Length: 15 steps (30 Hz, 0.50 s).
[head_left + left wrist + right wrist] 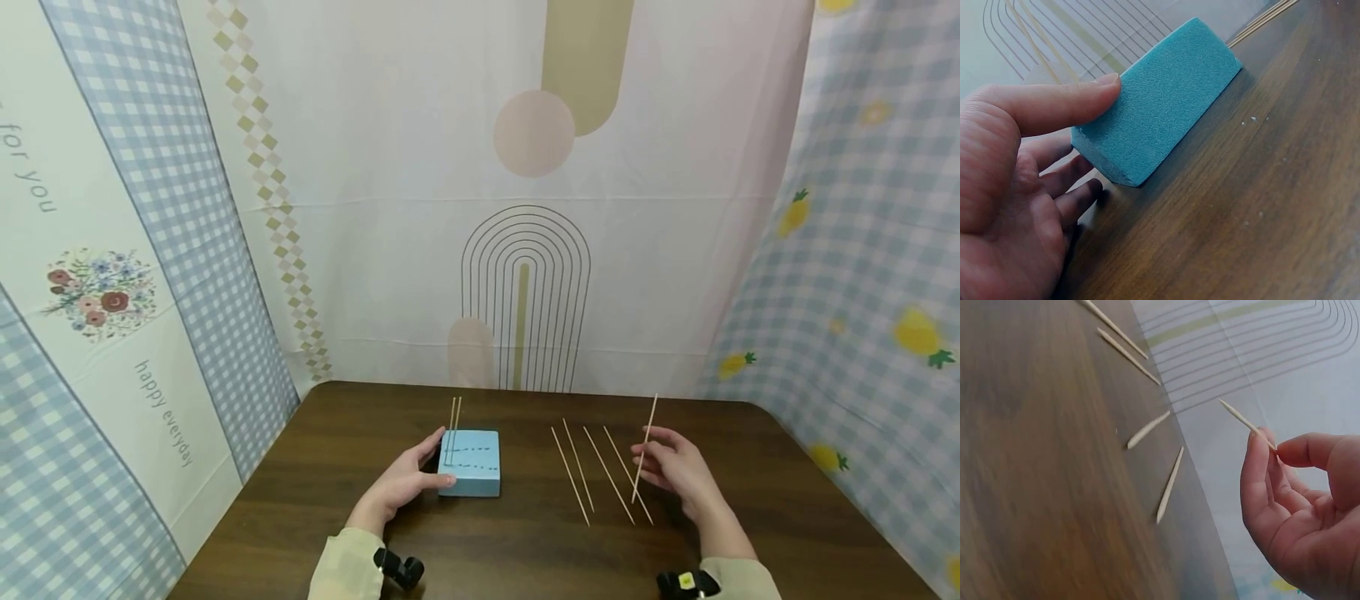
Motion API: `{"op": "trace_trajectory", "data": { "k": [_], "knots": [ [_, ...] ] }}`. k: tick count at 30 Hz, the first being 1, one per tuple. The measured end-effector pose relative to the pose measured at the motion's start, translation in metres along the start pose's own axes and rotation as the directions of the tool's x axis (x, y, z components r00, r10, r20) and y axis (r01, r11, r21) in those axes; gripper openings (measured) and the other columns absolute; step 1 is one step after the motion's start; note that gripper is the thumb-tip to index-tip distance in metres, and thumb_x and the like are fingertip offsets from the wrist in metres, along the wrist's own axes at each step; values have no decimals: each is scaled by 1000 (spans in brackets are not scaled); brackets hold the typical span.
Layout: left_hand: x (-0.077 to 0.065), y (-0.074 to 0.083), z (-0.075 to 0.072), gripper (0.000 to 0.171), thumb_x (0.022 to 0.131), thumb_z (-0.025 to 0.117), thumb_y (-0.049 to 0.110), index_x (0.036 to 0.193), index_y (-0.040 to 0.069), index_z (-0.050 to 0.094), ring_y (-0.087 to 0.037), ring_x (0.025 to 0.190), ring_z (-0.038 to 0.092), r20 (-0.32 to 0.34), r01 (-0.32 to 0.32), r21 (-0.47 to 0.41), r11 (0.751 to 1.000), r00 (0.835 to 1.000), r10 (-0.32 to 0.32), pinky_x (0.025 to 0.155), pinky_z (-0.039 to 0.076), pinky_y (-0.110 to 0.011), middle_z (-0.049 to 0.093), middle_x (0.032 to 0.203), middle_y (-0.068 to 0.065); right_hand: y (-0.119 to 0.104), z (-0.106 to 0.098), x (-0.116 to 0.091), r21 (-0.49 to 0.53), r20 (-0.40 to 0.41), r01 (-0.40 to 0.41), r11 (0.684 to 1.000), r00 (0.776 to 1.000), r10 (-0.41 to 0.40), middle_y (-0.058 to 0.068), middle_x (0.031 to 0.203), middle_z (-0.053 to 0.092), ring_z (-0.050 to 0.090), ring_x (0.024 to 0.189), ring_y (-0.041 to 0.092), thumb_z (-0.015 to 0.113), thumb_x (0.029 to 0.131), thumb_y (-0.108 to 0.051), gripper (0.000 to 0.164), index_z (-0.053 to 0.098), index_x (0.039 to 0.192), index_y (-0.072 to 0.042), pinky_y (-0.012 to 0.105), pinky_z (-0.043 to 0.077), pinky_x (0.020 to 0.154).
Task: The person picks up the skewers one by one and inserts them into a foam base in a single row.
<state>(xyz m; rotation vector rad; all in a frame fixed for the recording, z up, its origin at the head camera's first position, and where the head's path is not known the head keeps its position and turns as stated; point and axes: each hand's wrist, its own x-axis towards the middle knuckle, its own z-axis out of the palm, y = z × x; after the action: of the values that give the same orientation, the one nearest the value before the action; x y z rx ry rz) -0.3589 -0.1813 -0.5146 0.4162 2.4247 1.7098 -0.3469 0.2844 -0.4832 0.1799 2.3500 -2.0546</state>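
Head view: blue block (pixel 474 458) sits on the bench (pixel 540 550), a bit left of centre. Left hand (pixel 405 481) holds it at its left side, thumb on the near face, other fingers round behind; that grip is closed onto the block. 2 thin upright sticks (pixel 455 431) rise from the block's top close to its left edge, leaning slightly. 2 rows of dark marks run across the top; can't tell if they are holes.

Right hand (pixel 672 468) is up over the right part of the bench, grip narrow, pinching 1 held stick (pixel 1244 421) between thumb and fingers, tilted, well apart from the block. 4 loose sticks (pixel 609 475) lie slanted on the bench between block and right hand. Right wrist view shows pointed ends.

Progress, judging by layout: work looks like planting sticks in the block. 2 appear done, 1 in hand and not yet in, 4 untouched; so 5 of 7 seem left, early stage.

Surface: dark brown wood grain, rounded far corners, a few pale specks (pixel 1254 119) near the block. Room: pale back cloth (pixel 405 250) with arches and circle, blue-checked left cloth (pixel 202 125) with lettering and flowers, pineapple-print right cloth (pixel 862 292).
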Motion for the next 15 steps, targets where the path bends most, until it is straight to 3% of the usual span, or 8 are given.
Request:
{"op": "trace_trajectory", "data": {
  "k": [9,15],
  "knots": [
    [0,3,1,97,89,87,19,169,10,33,-46,158,26,-1,14,-4,1000,1000,-14,122,25,-67,33,170,-24,-7,22,1,21,10,49,999,999,-49,10,103,78,76,84,13,55,109,-7,42,40,144,8,29,63,76],
    [-1,2,0,96,89,87,19,169,10,33,-47,158,26,-2,14,-8,1000,1000,-14,122,24,-67,32,170,-25,-15,51,-4,-4,38,96,995,995,-96,17,103,78,75,79,13,59,107,-3,32,45,135,6,32,64,74]
  ]
}}
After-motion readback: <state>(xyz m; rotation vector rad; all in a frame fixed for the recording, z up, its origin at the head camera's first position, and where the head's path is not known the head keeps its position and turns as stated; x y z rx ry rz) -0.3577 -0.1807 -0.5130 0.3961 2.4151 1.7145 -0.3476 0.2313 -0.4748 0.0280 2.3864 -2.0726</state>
